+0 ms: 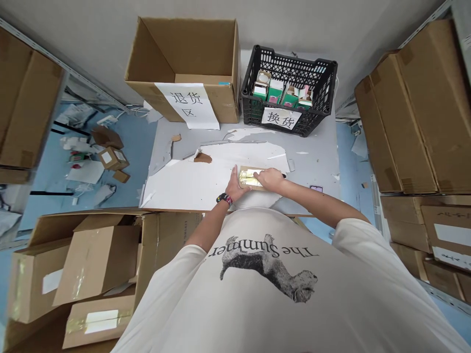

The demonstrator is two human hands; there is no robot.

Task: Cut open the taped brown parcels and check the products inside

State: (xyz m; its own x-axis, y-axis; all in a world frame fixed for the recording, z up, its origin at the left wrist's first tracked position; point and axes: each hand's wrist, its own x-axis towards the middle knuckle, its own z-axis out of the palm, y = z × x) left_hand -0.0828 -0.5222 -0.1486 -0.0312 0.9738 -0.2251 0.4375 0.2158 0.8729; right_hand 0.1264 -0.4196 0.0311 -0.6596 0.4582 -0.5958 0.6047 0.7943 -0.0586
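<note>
A small cardboard box (pixel 243 182) with shiny yellowish tape along its top lies on the white-covered table near my body. My left hand (pixel 234 188) rests against the box's left end, with its fingers stretched upward and the thumb spread along the near edge. Over the right part of the box, my right hand (pixel 271 179) is closed in a fist, thumb side toward the tape. A small dark tip sticks out behind that fist; what it belongs to is hidden in the fingers.
At the table's back stand a big open carton (pixel 147 93) with a paper sign and a black plastic crate (pixel 312 115) holding small boxes. A phone (pixel 316 189) lies to the right. A large carton of parcels (pixel 99 260) is at lower left; stacked cartons (pixel 412 113) line the right.
</note>
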